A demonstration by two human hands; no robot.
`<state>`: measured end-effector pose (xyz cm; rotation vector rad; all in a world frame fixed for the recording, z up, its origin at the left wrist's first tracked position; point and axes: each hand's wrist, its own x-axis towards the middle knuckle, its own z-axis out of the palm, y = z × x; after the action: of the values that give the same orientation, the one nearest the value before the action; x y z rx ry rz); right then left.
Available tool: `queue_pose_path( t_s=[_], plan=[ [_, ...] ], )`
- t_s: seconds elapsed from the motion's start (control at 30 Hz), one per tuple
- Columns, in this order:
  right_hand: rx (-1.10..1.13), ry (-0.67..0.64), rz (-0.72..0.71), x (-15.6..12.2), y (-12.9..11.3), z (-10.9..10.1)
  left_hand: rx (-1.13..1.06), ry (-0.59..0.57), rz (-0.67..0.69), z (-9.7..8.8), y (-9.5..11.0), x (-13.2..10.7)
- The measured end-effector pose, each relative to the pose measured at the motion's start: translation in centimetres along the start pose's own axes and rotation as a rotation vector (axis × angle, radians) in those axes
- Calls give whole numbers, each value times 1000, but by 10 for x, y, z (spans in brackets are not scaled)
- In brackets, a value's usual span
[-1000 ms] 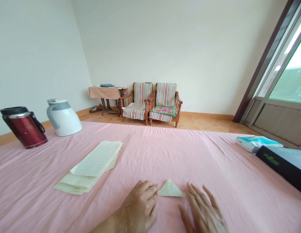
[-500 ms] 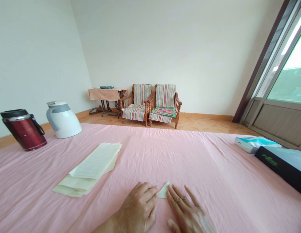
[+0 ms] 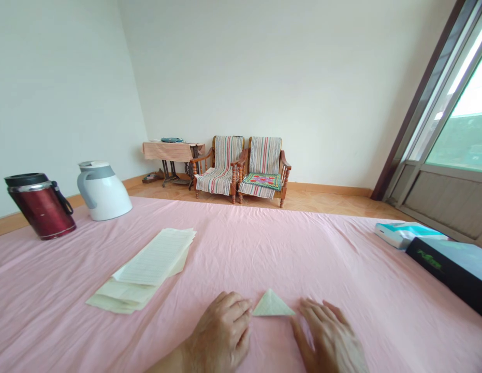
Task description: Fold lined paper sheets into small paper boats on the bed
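A small pale paper folded into a triangle point(image 3: 272, 305) lies flat on the pink cloth point(image 3: 264, 248) near the front edge. My left hand point(image 3: 221, 334) rests palm down just left of it, fingertips touching its left corner. My right hand point(image 3: 328, 339) lies flat on the cloth just right of the triangle, fingers spread, touching or almost touching its right corner. Neither hand grips anything.
A stack of lined paper sheets point(image 3: 147, 267) lies to the left. Further back left stand a red thermos point(image 3: 41, 204) and a white jug point(image 3: 103, 189). A teal box point(image 3: 402, 233) and a black box point(image 3: 452, 267) sit at the right. Two striped chairs point(image 3: 243, 166) stand by the wall.
My right hand slid left over the folded triangle, covering most of it, then drew back to the right, leaving the triangle uncovered. The left hand stayed in place.
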<state>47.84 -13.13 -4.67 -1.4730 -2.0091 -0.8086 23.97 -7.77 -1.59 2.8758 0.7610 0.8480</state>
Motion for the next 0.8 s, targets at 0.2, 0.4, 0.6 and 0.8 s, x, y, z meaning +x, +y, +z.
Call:
queue_pose_path(
  t_s=[0.2,0.4,0.6,0.8],
  plan=[
    [319,-24,4,26,-16,-12,-48,-43,-67,-8,5,3],
    [426,-250,52,43,-27,-7,-99,-52,-109,-11,6,3],
    [507,-453,119,58,-19,-6,-215,27,-199,-8,0,6],
    [708,-399,171,65,-10,-1,-352,74,-308,-7,-6,10]
  ],
)
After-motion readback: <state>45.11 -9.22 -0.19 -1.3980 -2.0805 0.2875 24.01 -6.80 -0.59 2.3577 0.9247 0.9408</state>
